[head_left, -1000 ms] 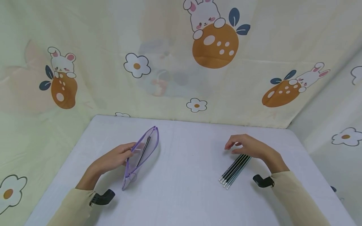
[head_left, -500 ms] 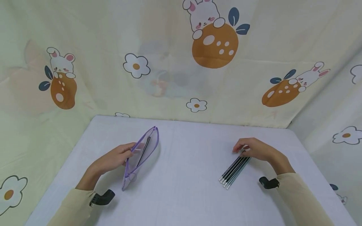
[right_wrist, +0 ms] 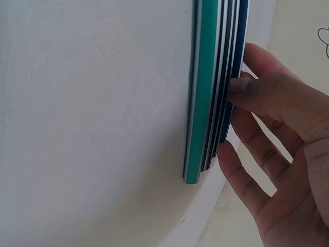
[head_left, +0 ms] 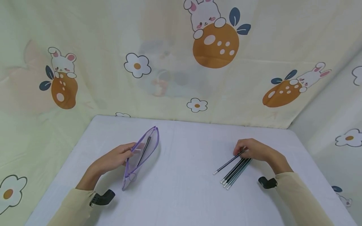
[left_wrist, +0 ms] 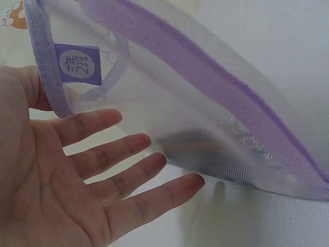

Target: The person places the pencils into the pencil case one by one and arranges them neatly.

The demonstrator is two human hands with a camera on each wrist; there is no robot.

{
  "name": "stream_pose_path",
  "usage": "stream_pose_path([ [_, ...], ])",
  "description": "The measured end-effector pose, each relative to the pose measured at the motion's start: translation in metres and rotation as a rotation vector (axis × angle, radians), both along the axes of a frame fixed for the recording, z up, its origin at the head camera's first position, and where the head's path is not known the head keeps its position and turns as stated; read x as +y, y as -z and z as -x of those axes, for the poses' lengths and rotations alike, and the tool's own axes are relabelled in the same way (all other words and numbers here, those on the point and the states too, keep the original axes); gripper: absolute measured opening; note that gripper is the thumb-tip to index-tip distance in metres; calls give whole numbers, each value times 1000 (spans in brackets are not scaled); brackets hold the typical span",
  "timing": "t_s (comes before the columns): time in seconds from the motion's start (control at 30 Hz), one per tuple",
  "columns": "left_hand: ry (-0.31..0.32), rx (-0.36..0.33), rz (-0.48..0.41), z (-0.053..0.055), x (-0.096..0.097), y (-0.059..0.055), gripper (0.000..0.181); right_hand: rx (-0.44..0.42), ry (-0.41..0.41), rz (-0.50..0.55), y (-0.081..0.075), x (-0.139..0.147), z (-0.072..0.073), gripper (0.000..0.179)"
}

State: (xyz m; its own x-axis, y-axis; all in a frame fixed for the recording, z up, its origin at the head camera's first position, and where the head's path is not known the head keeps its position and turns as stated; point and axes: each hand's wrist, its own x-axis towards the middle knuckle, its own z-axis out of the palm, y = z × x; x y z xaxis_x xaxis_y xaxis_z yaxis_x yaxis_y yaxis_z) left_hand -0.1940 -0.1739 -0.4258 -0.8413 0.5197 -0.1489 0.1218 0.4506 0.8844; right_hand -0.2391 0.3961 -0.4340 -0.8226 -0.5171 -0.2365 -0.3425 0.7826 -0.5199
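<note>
My left hand [head_left: 114, 158] holds a see-through mesh pouch [head_left: 128, 180] with purple edging by its near side. In the left wrist view the thumb is behind the pouch's edge, and the fingers [left_wrist: 115, 180] stretch out under the mesh. Through the pouch's gaping mouth a dark pencil [head_left: 144, 151] shows inside. On the right, my right hand [head_left: 255, 150] pinches one dark-blue striped pencil [head_left: 227, 164], which lies at an angle to a row of several pencils [head_left: 236, 173]. A green pencil [right_wrist: 201, 103] is at that row's outer side in the right wrist view.
All this is on a white-covered table [head_left: 183, 188]. Behind it hangs a cream curtain [head_left: 169, 106] printed with rabbits and flowers, and another curtain [head_left: 316, 131] closes off the right side. A black wrist camera [head_left: 103, 198] sits on the left sleeve.
My right hand has come down onto the pencils, shifted slightly right and taken hold of one. That pencil's white end has swung left, away from the row. The left hand and pouch look unmoved.
</note>
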Motion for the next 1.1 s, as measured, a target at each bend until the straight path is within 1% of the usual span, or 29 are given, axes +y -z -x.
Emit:
stream_pose_path([
  [0.13,-3,-2,1,-1,1,-1,45,21,-45,-23,1,-3,2,30],
  [0.3,-10,-8,11,-2,2,0,47,-2,-46,-52,1,-5,3,28],
  [0.37,-1,-2,17,-2,2,1,48,-12,-46,-62,1,-6,3,26],
  [0.5,-6,-5,16,-2,2,1,48,-8,-59,-77,1,-7,3,25],
  [0.53,0,-4,9,-1,3,1,48,-7,-66,-73,0,-8,3,25],
  [0.63,-8,-15,-8,-1,4,1,46,-2,-73,-66,-1,-9,3,26],
  [0.87,4,-12,-2,-1,3,1,46,20,-88,-45,-5,-13,4,28],
  [1.1,6,-14,-8,-1,4,-1,46,33,-76,-62,-8,-19,8,32],
])
